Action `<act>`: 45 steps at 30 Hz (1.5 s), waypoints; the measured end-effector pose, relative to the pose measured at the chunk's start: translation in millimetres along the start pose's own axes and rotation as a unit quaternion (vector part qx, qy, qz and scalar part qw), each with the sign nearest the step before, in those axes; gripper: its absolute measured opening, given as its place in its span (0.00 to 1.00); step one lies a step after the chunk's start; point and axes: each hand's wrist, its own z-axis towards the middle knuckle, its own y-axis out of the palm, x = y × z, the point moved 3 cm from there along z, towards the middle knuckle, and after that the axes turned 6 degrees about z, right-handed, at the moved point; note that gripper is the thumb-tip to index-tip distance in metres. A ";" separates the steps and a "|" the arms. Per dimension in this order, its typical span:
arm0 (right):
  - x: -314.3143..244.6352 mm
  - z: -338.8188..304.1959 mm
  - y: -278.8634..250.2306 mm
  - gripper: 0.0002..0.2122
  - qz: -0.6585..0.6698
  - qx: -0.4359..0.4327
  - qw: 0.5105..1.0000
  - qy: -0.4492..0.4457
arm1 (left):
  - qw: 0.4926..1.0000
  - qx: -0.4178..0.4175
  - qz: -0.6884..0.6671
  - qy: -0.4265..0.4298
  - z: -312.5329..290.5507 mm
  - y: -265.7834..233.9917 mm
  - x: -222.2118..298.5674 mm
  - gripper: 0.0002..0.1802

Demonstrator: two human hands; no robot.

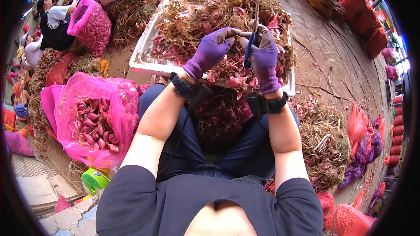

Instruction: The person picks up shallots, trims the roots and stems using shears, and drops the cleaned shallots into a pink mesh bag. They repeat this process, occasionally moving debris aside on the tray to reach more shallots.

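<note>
At the far left, a co-worker in a dark and white top (57, 19) sits beside a full pink mesh bag (94, 28). Nearer, left of the person's legs, an open pink bag (61, 122) holds loose shallots (97, 124), with a green round container (94, 180) just below it on the floor.

Next comes the white foam tray (141, 57), its near edge by the knees. A heap of shallots with dried stems and roots (232, 6) covers most of it and rises highest toward the far edge. Over the tray's middle, the left hand (211, 52), in a purple glove, has its fingers bent inward; whether they pinch a shallot, I cannot tell.

Just right of those fingertips stand the blue-handled scissors (250, 52), gripped by the fingers of the right hand (265, 57), also gloved. Their long axis runs from the tray's near edge toward its far edge, blades pointing away from the body, so they cross in front of the left fingers. The heap lies beneath and beyond both hands.

Right of the tray, a pile of dried stems (321, 148) rests on the floor, and red mesh sacks (365, 22) stand farther off.
</note>
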 end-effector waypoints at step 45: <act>8.3 -3.4 6.0 0.13 -0.016 0.019 1.000 -0.006 | 0.966 0.065 -0.244 -0.058 -4.3 -2.7 -9.3 0.15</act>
